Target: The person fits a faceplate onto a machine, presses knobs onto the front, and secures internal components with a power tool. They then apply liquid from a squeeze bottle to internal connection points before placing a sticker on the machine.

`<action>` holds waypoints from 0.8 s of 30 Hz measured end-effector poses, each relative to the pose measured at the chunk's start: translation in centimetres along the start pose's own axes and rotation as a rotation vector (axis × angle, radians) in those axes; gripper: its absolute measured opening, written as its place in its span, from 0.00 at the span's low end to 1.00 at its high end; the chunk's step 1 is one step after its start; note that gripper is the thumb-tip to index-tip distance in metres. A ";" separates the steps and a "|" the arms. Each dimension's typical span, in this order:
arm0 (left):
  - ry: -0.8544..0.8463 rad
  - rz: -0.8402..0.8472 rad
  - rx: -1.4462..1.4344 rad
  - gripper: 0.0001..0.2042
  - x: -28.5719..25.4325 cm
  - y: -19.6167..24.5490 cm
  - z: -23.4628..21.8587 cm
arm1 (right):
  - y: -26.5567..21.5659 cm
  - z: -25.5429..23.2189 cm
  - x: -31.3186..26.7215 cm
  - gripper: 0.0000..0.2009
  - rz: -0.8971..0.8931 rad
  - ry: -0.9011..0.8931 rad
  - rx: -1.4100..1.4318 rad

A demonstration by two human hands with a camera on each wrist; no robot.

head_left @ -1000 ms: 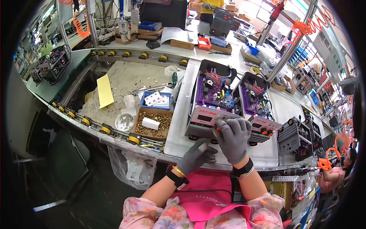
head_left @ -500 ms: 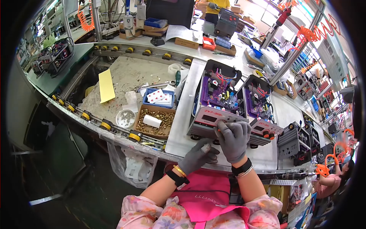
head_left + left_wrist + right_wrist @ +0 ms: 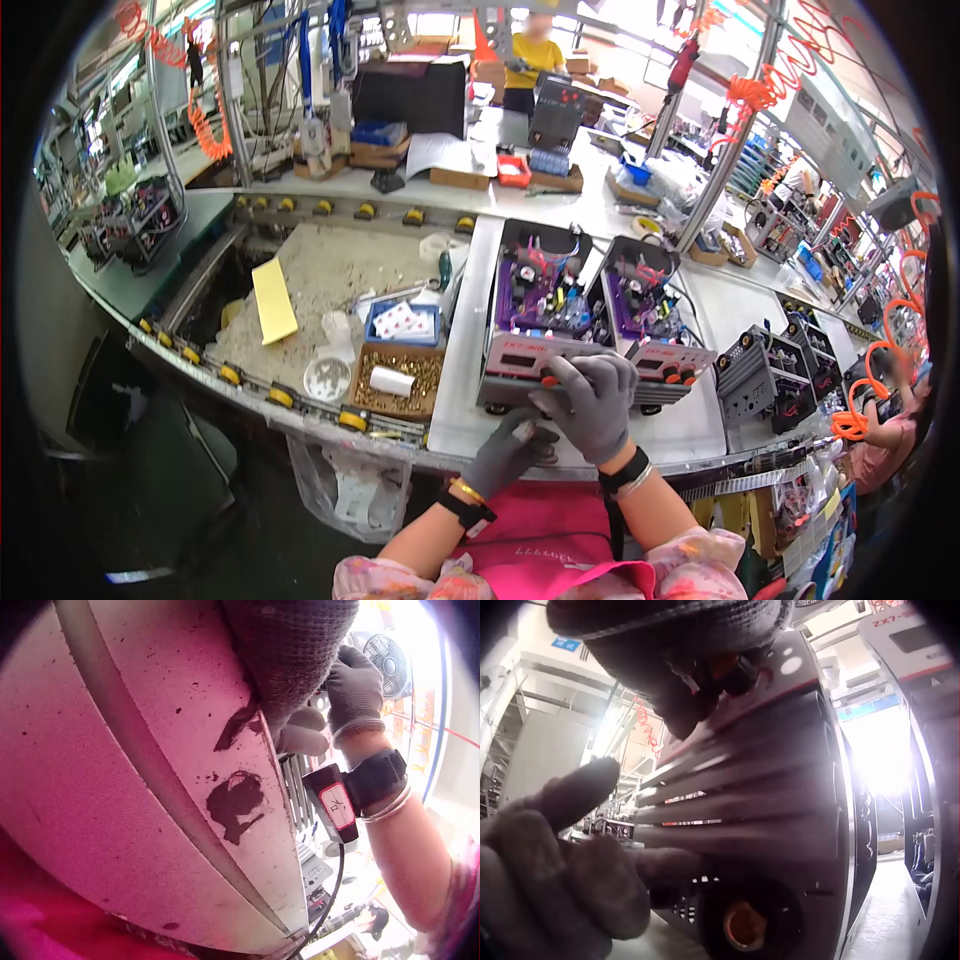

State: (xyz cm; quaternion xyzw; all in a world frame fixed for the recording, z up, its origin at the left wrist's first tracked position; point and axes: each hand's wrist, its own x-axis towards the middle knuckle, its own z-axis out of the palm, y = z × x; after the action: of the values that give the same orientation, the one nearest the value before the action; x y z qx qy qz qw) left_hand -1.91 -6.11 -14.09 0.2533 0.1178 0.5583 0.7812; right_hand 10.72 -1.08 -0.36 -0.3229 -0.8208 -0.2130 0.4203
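Observation:
Two metal-cased units with exposed purple boards stand side by side. At the left unit's front panel (image 3: 512,358), my gloved right hand (image 3: 592,405) pinches a black and orange knob (image 3: 739,676), seen close in the right wrist view. Another red knob (image 3: 549,379) shows beside its fingers. My gloved left hand (image 3: 510,455) hangs loosely curled below that panel, holding nothing visible. In the right wrist view the left hand's fingers (image 3: 592,877) are near the lower vented front, by a round socket (image 3: 745,925); whether they touch it cannot be told.
Left of the units are a box of brass screws (image 3: 425,372), a blue tray of labels (image 3: 375,322), a dish of small parts (image 3: 327,379) and a yellow sheet (image 3: 274,300). More units (image 3: 752,383) stand at the right. A roller rail (image 3: 281,397) borders the table.
The head view has tilted up, so the table and units appear lower. Both hands stay at the left unit's front, with little visible change in their pose.

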 end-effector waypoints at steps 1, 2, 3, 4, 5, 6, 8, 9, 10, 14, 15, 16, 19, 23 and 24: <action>0.006 0.002 0.009 0.22 0.1 0.1 0.0 | -0.2 -0.7 0.4 0.23 0.051 0.040 -0.013; 0.015 0.001 0.014 0.22 0.0 0.1 0.2 | -0.2 -1.1 0.7 0.26 0.098 0.041 -0.060; 0.028 -0.003 0.019 0.21 -0.1 0.1 0.3 | 0.2 -1.1 0.8 0.25 0.114 -0.001 -0.063; 0.021 -0.005 0.038 0.21 -0.1 0.1 0.2 | 0.6 -1.0 0.9 0.25 0.134 -0.045 -0.063; 0.020 -0.007 0.041 0.21 -0.1 0.1 0.1 | 0.9 -0.8 0.8 0.25 0.155 -0.090 -0.061; 0.021 -0.008 0.044 0.21 -0.2 0.0 0.0 | 1.3 -0.5 0.5 0.27 0.149 -0.090 -0.066; 0.023 0.004 0.070 0.21 0.1 0.0 0.0 | 1.6 -0.3 0.7 0.26 0.147 -0.084 -0.038; 0.027 0.011 0.093 0.22 0.0 -0.1 -0.1 | 1.6 -0.4 0.6 0.26 0.151 -0.085 -0.023; 0.032 0.018 0.117 0.22 -0.2 -0.1 -0.1 | 1.6 -0.7 0.8 0.27 0.154 -0.084 -0.010; 0.039 0.007 0.087 0.22 -0.3 -0.1 0.3 | 2.5 -2.2 1.2 0.25 0.094 -0.138 0.078; 0.048 0.010 0.101 0.22 -0.3 -0.1 0.4 | 2.9 -2.2 1.1 0.24 0.096 -0.135 0.065; 0.060 0.010 0.114 0.22 -0.4 -0.1 0.4 | 3.2 -1.9 0.7 0.23 0.100 -0.134 0.055; 0.079 0.008 0.107 0.21 -0.2 -0.3 0.4 | 3.3 -1.0 0.0 0.24 0.107 -0.123 0.059; 0.252 0.060 0.663 0.22 -1.7 0.5 2.5 | 3.9 -2.2 -0.5 0.26 0.102 -0.103 0.048; 0.423 0.069 0.586 0.20 -2.3 1.1 4.5 | 3.8 -3.9 -0.6 0.26 0.140 -0.082 0.085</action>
State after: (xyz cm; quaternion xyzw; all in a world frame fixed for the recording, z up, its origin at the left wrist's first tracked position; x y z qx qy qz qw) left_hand -1.49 -9.16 -9.91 0.3493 0.4231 0.5670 0.6144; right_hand 15.86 -1.00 1.57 -0.3697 -0.8211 -0.1348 0.4134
